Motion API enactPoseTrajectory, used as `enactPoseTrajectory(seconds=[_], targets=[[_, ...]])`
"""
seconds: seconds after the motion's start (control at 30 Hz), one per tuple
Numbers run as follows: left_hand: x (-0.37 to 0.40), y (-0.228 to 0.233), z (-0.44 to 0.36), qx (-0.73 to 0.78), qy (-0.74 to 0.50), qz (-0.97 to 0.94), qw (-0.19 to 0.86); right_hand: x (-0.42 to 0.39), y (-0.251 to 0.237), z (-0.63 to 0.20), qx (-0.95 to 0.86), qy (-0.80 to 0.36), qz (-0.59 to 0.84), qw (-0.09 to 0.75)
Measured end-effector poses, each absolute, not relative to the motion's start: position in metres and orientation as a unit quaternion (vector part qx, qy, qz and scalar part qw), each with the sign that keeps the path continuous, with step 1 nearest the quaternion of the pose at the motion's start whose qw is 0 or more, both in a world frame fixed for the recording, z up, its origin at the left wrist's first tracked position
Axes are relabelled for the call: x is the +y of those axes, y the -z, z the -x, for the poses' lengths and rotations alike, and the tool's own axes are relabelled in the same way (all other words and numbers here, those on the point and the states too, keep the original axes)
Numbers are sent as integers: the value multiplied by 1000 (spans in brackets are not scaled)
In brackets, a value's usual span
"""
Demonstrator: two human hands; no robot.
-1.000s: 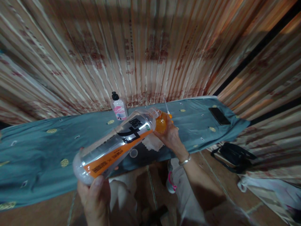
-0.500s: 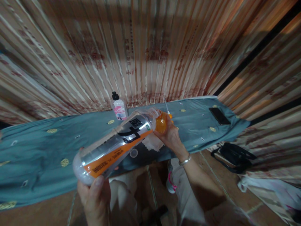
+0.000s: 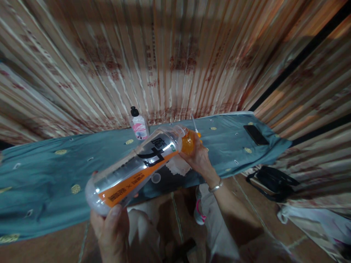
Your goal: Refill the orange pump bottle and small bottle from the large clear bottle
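A large clear plastic bottle [image 3: 137,164] with a silver and orange label is held tilted above the cloth, its neck up to the right. My left hand [image 3: 111,223] is closed around its base, thumb on the near side. At the bottle's mouth, my right hand [image 3: 199,155] grips an orange see-through piece [image 3: 188,142], rounded like a small cup or cap. The two meet there; whether they are joined I cannot tell. Below the bottle's neck lie a crumpled whitish tissue or sheet [image 3: 178,165] and a small round clear cap [image 3: 156,178].
A small clear bottle [image 3: 139,125] with a black top and pink label stands behind. A thin white stick with an orange end [image 3: 196,128] is near my right hand. A dark phone [image 3: 256,134] lies on the green cloth [image 3: 49,171]. A black bag [image 3: 274,182] rests on the floor.
The bottle has turned very slightly, and its label markings have shifted a little. Both hands keep their hold in nearly the same place.
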State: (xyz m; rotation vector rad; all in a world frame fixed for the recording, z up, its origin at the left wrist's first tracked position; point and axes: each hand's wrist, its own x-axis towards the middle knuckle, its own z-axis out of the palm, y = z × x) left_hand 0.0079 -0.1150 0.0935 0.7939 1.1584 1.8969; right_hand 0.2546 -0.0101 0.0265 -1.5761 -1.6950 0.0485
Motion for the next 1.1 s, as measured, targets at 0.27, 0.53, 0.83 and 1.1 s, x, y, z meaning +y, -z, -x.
enactPoseTrajectory(seconds=[0.27, 0.53, 0.83, 1.1], targets=[[-114, -95, -9, 464, -749, -293, 372, -10, -24, -256, -674, -14, 616, 407], [-112, -99, -11, 462, -752, -294, 366, -11, -30, -256, -675, -34, 613, 409], [-116, -93, -6, 468, -733, -324, 373, -11, -31, -255, -673, -40, 617, 407], [-115, -96, -9, 474, -728, -330, 370, -11, -31, -256, -673, -39, 619, 403]])
